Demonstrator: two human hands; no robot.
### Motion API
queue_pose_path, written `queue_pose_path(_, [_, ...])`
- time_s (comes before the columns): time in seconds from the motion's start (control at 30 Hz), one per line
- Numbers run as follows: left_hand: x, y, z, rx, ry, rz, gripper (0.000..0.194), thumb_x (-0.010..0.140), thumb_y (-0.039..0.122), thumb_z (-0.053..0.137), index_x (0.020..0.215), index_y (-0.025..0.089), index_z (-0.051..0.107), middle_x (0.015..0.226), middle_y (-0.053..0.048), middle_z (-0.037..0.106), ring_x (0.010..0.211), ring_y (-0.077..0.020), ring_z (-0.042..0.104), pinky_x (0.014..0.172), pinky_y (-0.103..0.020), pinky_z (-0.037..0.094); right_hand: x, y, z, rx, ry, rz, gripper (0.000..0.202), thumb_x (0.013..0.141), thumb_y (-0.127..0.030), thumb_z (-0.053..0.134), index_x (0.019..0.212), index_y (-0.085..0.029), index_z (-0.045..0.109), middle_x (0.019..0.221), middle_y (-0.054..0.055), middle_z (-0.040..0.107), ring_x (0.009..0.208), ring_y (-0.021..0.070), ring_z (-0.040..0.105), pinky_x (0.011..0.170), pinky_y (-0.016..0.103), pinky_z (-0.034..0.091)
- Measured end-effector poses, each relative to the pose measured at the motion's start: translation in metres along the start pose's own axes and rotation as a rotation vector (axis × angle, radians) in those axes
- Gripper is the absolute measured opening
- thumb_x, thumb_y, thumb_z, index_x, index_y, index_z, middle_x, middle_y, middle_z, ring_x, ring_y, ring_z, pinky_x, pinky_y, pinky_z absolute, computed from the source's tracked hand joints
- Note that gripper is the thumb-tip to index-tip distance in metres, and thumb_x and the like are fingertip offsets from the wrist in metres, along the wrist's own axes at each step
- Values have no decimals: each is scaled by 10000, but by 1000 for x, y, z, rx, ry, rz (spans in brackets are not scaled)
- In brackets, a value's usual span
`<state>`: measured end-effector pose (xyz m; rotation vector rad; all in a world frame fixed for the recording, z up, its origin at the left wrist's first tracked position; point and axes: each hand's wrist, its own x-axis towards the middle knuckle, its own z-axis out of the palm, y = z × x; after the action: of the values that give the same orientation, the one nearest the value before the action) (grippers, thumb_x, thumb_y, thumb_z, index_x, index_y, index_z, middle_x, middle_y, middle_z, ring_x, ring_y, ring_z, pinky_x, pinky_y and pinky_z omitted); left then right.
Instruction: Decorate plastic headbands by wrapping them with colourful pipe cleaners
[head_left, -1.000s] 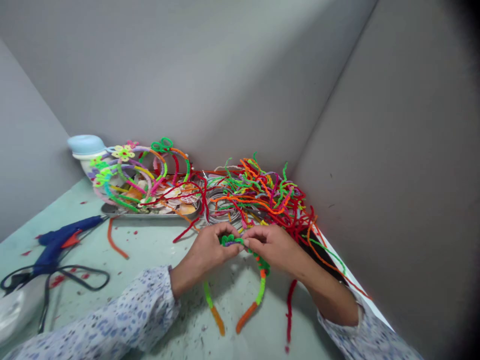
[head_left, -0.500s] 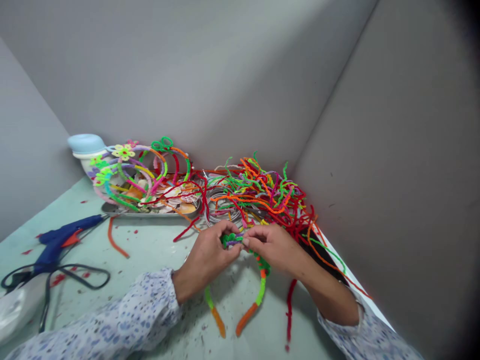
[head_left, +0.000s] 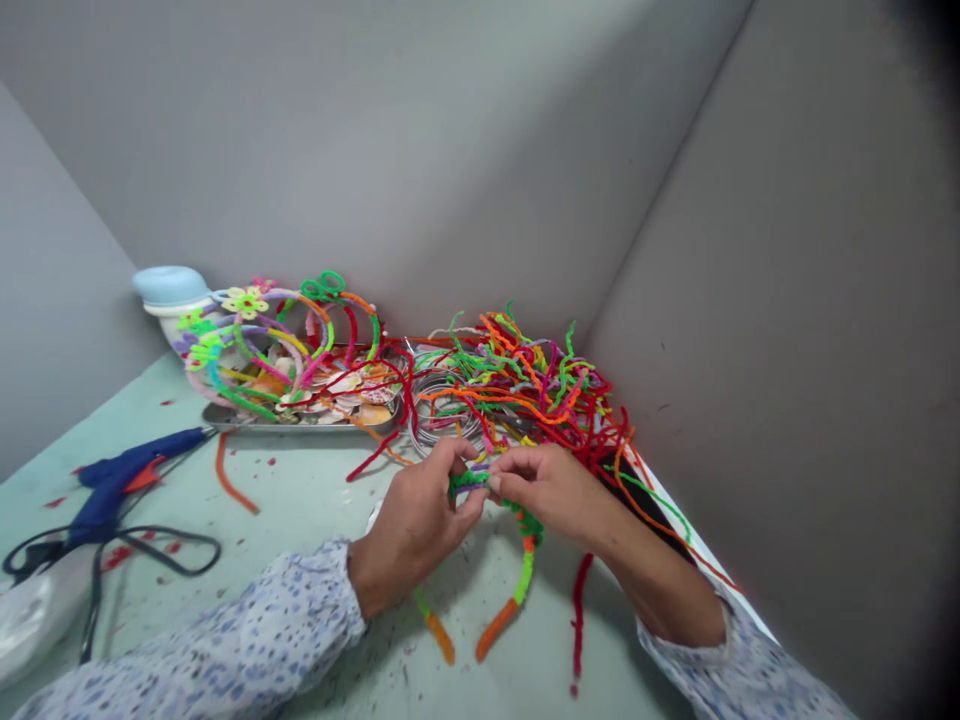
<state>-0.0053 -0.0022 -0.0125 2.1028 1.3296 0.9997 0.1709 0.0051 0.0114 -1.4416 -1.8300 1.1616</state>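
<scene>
Between my hands, near the middle of the view, is a headband point(head_left: 524, 577) wrapped in green, orange and lime pipe cleaner, its two orange-tipped ends pointing down toward me. My left hand point(head_left: 420, 520) pinches the green and purple fuzzy part at its top. From the other side my right hand point(head_left: 551, 492) closes its thumb and forefinger on the same part, close to my left fingertips. My fingers hide some of the top. A red pipe cleaner point(head_left: 578, 625) lies on the table below my right wrist.
A blue glue gun point(head_left: 112, 485) with a looped black cable lies at the left. Behind it, a metal tray point(head_left: 300, 428) of shells carries several finished headbands point(head_left: 330, 330), beside a white bottle point(head_left: 172, 290). Wire coils point(head_left: 431, 405) and a heap of pipe cleaners point(head_left: 532, 375) lie beyond my hands.
My left hand has turned slightly and shifted a little right, with its fingers higher on the green and purple part. The headband's ends have moved slightly.
</scene>
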Motion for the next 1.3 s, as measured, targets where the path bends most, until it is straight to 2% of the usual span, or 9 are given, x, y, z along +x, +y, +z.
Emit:
queue_pose_path(0.13, [-1,1,0,5,35,36,294,769,232,590,1035,226,465,844,-9,616,705,-155,586,594,-241,424,0,-3,-1,45,0,26,165,778,-275,536,731,-171,655,577,-30,524,504,96,429,468,213,318])
queue_pose_path(0.27, [4,2,-2,-82,11,-14,294,761,220,598,1025,218,468,878,-18,598,758,-162,584,627,-252,442,-2,-5,-7,89,-28,40,164,778,-287,566,798,-169,678,664,-2,591,582,114,498,530,226,382])
queue_pose_path(0.43, [11,-4,-2,-235,-60,-39,362,716,189,635,1044,198,482,917,-27,576,816,-167,568,695,-273,458,-3,1,-15,203,-156,37,274,728,-188,622,1002,-187,637,832,19,644,715,131,569,635,244,441])
queue_pose_path(0.57, [13,-3,-5,-375,-152,-68,386,704,163,630,1065,182,493,930,-36,583,849,-171,572,733,-285,460,0,8,-13,220,-133,37,264,718,-131,592,974,-178,634,822,20,652,724,130,583,656,250,445])
queue_pose_path(0.7, [16,2,-14,-594,-237,-182,386,700,179,639,1060,169,501,965,-57,600,919,-185,584,777,-300,469,1,9,-11,203,-108,51,243,718,-135,588,954,-176,631,792,12,642,690,125,576,623,242,436])
queue_pose_path(0.83, [19,5,-20,-810,-281,-344,347,700,150,597,1035,185,511,941,-40,623,849,-177,619,733,-304,495,1,9,-16,203,-78,65,230,711,-133,589,936,-159,628,774,10,632,667,118,561,604,235,419])
queue_pose_path(0.97, [18,4,-16,-794,-297,-473,230,680,144,609,905,161,560,762,-4,632,671,-149,624,677,-297,497,2,11,-20,198,-72,59,264,709,-154,596,971,-163,623,784,3,630,677,125,569,608,242,428])
queue_pose_path(1.13, [18,2,-11,-758,-295,-454,141,696,189,637,819,142,587,682,6,615,580,-120,586,601,-260,477,0,9,-18,120,-110,-21,310,729,-187,620,1038,-172,620,936,40,662,826,165,598,704,278,458])
queue_pose_path(1.3, [17,-2,-10,-760,-316,-416,142,704,211,650,816,149,588,699,7,616,591,-121,597,608,-259,483,0,3,-10,25,-25,-66,237,769,-249,604,990,-180,652,925,35,677,843,178,599,741,288,446])
